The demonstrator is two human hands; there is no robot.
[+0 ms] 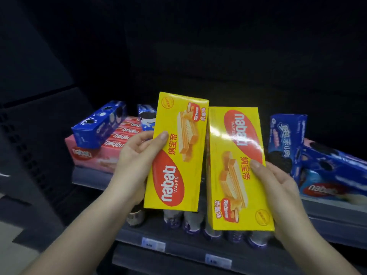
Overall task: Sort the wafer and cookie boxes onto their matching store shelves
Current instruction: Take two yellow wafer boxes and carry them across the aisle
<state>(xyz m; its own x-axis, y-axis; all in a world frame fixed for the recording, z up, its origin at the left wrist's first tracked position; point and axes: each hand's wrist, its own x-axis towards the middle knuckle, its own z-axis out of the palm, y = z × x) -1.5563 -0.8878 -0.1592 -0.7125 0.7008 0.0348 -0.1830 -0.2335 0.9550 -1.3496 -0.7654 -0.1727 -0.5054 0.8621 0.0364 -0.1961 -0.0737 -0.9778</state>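
Observation:
My left hand [137,157] grips a yellow Nabati wafer box [176,151] by its left edge, thumb on the front. My right hand [278,187] holds a second yellow Nabati wafer box [238,167] by its right edge, turned the other way up. Both boxes are held side by side, upright, in front of the shelves. Behind them on the upper shelf lie pink Nabati boxes [119,143] at the left with a blue Oreo box [99,126] on top.
More blue Oreo boxes [288,139] and a blue Nabati box [325,189] sit on the upper shelf at the right. Several small cups [190,221] stand on the lower shelf [178,241] with price tags on its edge. Above is dark.

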